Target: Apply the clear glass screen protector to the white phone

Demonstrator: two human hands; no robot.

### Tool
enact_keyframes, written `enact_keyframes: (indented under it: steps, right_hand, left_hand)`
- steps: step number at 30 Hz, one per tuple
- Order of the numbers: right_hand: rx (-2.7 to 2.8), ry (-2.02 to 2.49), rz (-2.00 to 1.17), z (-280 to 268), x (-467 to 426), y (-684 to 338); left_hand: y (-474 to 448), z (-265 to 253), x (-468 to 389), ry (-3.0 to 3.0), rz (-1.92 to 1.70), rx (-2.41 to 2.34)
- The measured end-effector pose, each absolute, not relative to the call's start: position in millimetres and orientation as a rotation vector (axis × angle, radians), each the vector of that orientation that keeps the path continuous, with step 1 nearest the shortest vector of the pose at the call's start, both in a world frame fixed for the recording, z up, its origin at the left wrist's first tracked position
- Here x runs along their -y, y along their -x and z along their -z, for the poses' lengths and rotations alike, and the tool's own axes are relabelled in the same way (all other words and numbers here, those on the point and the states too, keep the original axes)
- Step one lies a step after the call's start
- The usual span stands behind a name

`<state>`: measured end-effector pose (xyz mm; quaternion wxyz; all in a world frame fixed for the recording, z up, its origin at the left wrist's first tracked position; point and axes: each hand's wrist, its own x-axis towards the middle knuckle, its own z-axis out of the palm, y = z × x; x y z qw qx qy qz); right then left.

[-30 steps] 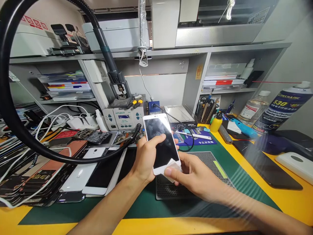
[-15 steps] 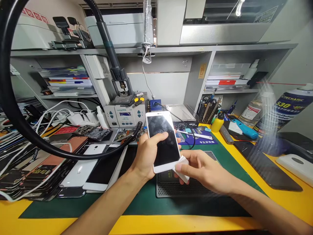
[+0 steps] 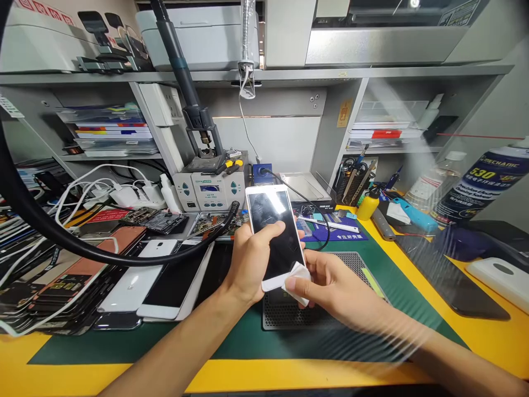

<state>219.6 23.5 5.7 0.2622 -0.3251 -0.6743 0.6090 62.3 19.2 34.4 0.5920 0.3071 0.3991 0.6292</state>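
A white-framed smartphone (image 3: 285, 248) is held up over the mat, its dark screen facing me with smudges and a bright reflection on it. My left hand (image 3: 252, 256) is closed around the phone, thumb lying across the glass and fingertips showing at the far edge. Between the thumb and fingers of my right hand (image 3: 330, 281) is a folded white wipe (image 3: 298, 281), touching the phone's lower right corner. Below both hands lies a grey perforated pad (image 3: 285, 322) on the green mat (image 3: 231, 344).
Phones and phone parts (image 3: 91, 264) are piled at the left. A thick black cable (image 3: 136, 259) loops across the left side. Behind stands a soldering station (image 3: 210, 190). A yellow bottle (image 3: 367, 205), a spray can (image 3: 483, 179) and a dark glass panel (image 3: 458, 286) are at the right.
My right hand has shifted slightly left with the wipe, which now covers more of the phone's lower right corner. My left hand keeps its hold. The view has shifted a little.
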Motion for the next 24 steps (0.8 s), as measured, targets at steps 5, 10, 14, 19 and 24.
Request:
enact_keyframes:
  steps: [5, 10, 14, 19, 24]
  right_hand:
    - [1.813, 0.892, -1.639, -3, -23, -217]
    - [1.797, 0.903, -1.641, -2, -21, -214]
    - [1.725, 0.891, -1.676, 1, -19, -211]
    - [1.723, 0.939, -1.601, 5, -17, -208]
    - [1.765, 1.032, -1.448, 7, -13, -204]
  left_hand:
    - [-64, -33, -18, -0.769, -1.48, -0.941]
    - [-65, -30, -19, -0.769, -1.481, -0.96]
    - [-65, -28, -19, -0.77, -1.5, -0.963]
    - [-67, -28, -20, -0.747, -1.509, -0.976]
    - [-68, -30, -20, -0.689, -1.514, -0.985]
